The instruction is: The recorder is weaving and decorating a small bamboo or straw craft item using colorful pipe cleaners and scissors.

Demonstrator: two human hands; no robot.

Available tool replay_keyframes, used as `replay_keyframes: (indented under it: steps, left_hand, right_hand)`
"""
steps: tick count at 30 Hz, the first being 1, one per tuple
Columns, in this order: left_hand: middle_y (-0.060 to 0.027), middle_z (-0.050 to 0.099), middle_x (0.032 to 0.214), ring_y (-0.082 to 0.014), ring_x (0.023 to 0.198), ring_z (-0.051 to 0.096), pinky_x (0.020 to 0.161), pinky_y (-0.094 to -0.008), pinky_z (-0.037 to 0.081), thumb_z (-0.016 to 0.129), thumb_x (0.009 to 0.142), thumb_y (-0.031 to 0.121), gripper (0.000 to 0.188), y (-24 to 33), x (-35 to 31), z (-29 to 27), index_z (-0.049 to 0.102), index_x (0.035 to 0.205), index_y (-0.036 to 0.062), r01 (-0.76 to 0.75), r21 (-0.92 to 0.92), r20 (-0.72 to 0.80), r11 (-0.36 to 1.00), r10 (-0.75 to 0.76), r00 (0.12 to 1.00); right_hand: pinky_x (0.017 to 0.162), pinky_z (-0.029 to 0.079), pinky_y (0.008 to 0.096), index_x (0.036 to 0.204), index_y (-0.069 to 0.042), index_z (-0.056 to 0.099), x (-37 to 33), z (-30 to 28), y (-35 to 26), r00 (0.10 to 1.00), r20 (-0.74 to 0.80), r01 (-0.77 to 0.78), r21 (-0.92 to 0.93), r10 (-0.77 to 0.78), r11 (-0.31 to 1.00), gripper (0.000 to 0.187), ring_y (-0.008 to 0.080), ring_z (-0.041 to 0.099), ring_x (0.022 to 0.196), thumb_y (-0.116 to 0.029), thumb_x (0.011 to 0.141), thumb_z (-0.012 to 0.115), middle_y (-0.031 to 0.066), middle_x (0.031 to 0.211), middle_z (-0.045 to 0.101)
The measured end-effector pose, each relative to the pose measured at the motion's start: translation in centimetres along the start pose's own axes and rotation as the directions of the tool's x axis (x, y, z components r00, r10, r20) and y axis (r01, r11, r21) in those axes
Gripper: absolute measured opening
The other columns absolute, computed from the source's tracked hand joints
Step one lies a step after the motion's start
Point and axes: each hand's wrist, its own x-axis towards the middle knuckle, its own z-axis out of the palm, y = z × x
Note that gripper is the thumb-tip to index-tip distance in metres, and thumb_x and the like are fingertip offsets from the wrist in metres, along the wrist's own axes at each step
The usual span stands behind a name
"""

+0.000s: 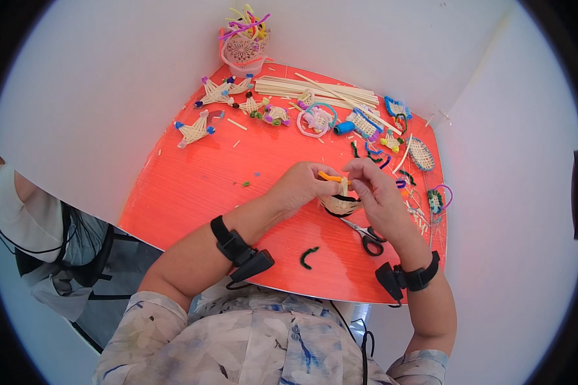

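On my feed, left hand (305, 187) pinches the orange stem (328, 176), likely steadying it above the basket (340, 205); right hand (379, 194) is at its end, can't tell that grip.

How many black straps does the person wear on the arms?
2: the left strap on the left forearm, and the right strap on the right forearm, both near the wrist.

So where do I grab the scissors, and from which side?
By the black handle loops, probably coming from the person's right and near side. The scissors lie on the red table with their loops toward the lower right, and their silver blades point up-left toward the small woven basket, so that way should keep you off the blades.
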Motion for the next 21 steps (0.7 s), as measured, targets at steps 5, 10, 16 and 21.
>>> replay_keyframes:
  steps: [5, 10, 16, 21]
  left_hand:
    - [-0.0009, 0.066, 0.089, -0.0069, 0.079, 0.058, 0.073, -0.0237, 0.044, 0.069, 0.082, 0.008, 0.016, 0.6, -0.3, 0.1, 0.067, 0.097, 0.0014, 0.046, 0.072, 0.062, 0.996, -0.050, 0.997]
    - [-0.0011, 0.066, 0.087, -0.0077, 0.079, 0.059, 0.073, -0.0235, 0.044, 0.067, 0.083, 0.009, 0.013, 0.2, -0.2, -0.2, 0.067, 0.094, 0.0019, 0.048, 0.036, 0.082, 0.998, -0.051, 0.995]
    - [-0.0016, 0.067, 0.085, -0.0082, 0.078, 0.059, 0.073, -0.0239, 0.045, 0.065, 0.084, 0.010, 0.009, 0.6, 0.0, -0.4, 0.067, 0.089, 0.0029, 0.041, 0.020, 0.053, 0.999, -0.042, 0.998]
    - [-0.0019, 0.067, 0.086, -0.0079, 0.078, 0.059, 0.075, -0.0244, 0.046, 0.065, 0.084, 0.008, 0.007, 0.7, -0.2, 0.1, 0.067, 0.088, 0.0025, 0.031, 0.105, 0.090, 0.994, -0.040, 0.995]
  right_hand:
    - [0.078, 0.049, 0.0299, 0.102, 0.000, 0.057, 0.4, -0.8, 0.8, 0.998, 0.040, -0.042, -0.048, 0.044, 0.998, 0.014, 0.0164, 0.062, 0.088, 0.004, 0.090, 0.050, 0.0083, 0.087, 0.062]
    - [0.075, 0.048, 0.0285, 0.096, 0.000, 0.058, 0.6, -1.7, 1.5, 0.987, -0.111, -0.108, 0.054, 0.114, 0.993, 0.011, 0.0120, 0.061, 0.082, 0.005, 0.089, 0.051, 0.0052, 0.083, 0.061]
    - [0.072, 0.046, 0.0323, 0.092, -0.003, 0.059, 0.0, -3.6, -0.1, 0.991, -0.087, 0.074, -0.276, -0.101, 0.958, 0.009, 0.0204, 0.059, 0.084, 0.003, 0.086, 0.056, 0.0075, 0.085, 0.060]
    - [0.075, 0.045, 0.0384, 0.089, -0.004, 0.060, -0.3, -3.0, -0.2, 0.955, -0.012, 0.213, -0.672, -0.298, 0.709, 0.008, 0.0315, 0.055, 0.091, 0.000, 0.082, 0.061, 0.0110, 0.088, 0.058]
